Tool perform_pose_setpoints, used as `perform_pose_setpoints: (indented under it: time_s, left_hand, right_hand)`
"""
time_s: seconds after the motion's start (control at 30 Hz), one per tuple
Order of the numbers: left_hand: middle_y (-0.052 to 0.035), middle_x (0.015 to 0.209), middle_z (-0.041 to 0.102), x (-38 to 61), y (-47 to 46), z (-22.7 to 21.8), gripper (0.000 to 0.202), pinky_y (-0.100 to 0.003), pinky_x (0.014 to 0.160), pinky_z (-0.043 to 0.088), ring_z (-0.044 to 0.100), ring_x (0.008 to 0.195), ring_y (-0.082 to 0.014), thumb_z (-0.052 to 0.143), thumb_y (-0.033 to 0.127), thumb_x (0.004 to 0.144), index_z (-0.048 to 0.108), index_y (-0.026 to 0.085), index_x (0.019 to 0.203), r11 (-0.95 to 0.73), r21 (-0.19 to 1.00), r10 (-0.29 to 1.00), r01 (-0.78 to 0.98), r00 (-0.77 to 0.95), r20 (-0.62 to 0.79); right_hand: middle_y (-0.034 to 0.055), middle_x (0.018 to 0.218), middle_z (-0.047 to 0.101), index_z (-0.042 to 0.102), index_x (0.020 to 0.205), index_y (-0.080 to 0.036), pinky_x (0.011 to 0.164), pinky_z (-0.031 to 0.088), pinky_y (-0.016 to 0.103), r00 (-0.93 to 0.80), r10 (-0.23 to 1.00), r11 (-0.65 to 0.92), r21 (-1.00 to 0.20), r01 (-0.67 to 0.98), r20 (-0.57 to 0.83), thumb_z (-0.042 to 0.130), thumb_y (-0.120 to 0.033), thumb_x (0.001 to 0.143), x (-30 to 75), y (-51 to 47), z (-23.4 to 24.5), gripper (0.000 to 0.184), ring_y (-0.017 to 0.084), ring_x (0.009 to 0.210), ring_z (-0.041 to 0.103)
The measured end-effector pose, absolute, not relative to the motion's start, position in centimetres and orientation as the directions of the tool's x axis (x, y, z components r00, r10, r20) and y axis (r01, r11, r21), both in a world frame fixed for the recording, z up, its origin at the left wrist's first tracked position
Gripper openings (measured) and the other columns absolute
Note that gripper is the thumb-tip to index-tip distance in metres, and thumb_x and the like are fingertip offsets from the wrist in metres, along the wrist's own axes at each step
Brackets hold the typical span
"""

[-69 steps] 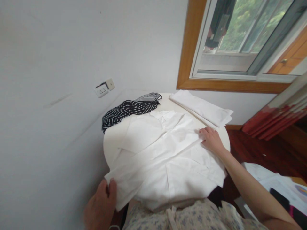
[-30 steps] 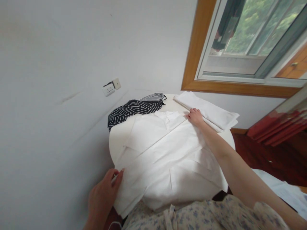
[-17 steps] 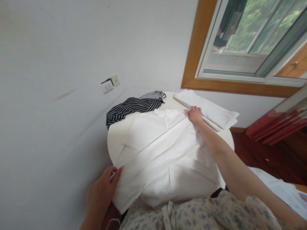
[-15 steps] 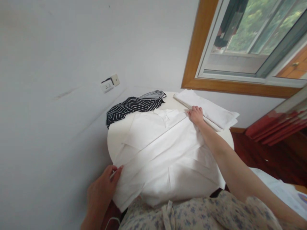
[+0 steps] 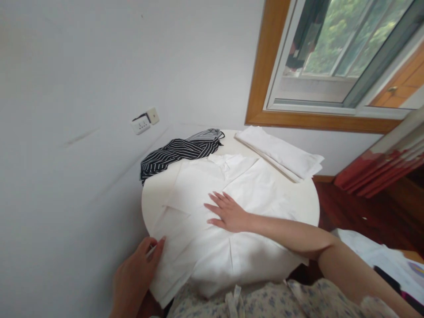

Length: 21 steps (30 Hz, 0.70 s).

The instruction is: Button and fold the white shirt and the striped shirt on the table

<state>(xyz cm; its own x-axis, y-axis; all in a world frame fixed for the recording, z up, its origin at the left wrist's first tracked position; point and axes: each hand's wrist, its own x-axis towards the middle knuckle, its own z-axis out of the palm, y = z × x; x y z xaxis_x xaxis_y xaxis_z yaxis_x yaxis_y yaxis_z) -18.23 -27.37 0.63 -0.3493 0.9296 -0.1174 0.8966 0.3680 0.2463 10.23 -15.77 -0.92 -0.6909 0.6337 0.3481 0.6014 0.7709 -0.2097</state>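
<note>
A white garment, apparently a shirt, lies spread over a round cream table and hangs past its near edge. My left hand pinches the shirt's edge at the lower left, beside the wall. Flat on the middle of the fabric rests my right hand, its fingers spread. Creases run from beneath it toward the far right, where one fold line crosses the cloth. The collar area seems to be at the far side.
Black-and-white striped fabric lies bunched at the table's back left. A folded white cloth stack sits at the back right. The wall with a socket borders the left. Papers are at the lower right, near a red curtain.
My right hand has let go of the shirt's far-right part and moved nearer and left, now flat on the middle. My left hand keeps its pinch. The view has shifted slightly.
</note>
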Motion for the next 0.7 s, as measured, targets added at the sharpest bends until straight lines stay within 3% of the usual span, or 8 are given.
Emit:
perform_pose_setpoints:
  time_s: [0.1,0.23,0.5,0.7]
  left_hand:
    - [-0.0028,0.078,0.072,-18.5,-27.3,0.4,0.038,-0.025,0.059,0.041,0.067,0.069,-0.0218,0.039,0.057,0.088,0.060,0.025,0.090,0.383,0.241,0.923,0.892,-0.357,-0.145]
    - [-0.0022,0.081,0.071,-18.6,-27.3,0.2,0.037,-0.025,0.060,0.042,0.068,0.072,-0.0219,0.038,0.057,0.089,0.058,0.026,0.090,0.382,0.252,0.922,0.889,-0.350,-0.165]
    - [-0.0027,0.077,0.070,-18.9,-27.1,-0.2,0.037,-0.026,0.060,0.041,0.066,0.069,-0.0216,0.039,0.056,0.088,0.058,0.024,0.087,0.361,0.297,0.931,0.884,-0.326,-0.162]
    - [-0.0024,0.075,0.069,-19.3,-27.0,-1.0,0.037,-0.025,0.061,0.041,0.066,0.069,-0.0209,0.037,0.055,0.089,0.057,0.024,0.085,0.344,0.321,0.938,0.882,-0.309,-0.157]
  right_hand:
    - [0.0086,0.155,0.028,0.035,0.146,-0.026,0.116,0.018,0.045,-0.682,0.676,0.735,-0.196,0.649,0.279,0.036,-0.059,0.094,11.4,-16.0,-1.7,0.062,0.024,0.143,0.024]
    - [0.0057,0.154,0.028,0.036,0.146,-0.029,0.116,0.017,0.047,-0.617,0.751,0.655,-0.151,0.740,0.236,0.036,-0.058,0.094,15.9,-13.0,-1.8,0.060,0.023,0.142,0.025]
    - [0.0118,0.151,0.035,0.043,0.143,-0.020,0.112,0.027,0.046,-0.322,0.912,0.331,0.006,0.943,0.256,0.031,-0.051,0.096,27.2,-4.9,-3.3,0.057,0.028,0.139,0.032]
    - [0.0163,0.149,0.037,0.041,0.144,-0.018,0.109,0.031,0.048,-0.160,0.954,0.163,0.011,0.987,0.253,0.025,-0.055,0.096,28.9,-1.8,-4.0,0.063,0.031,0.137,0.035]
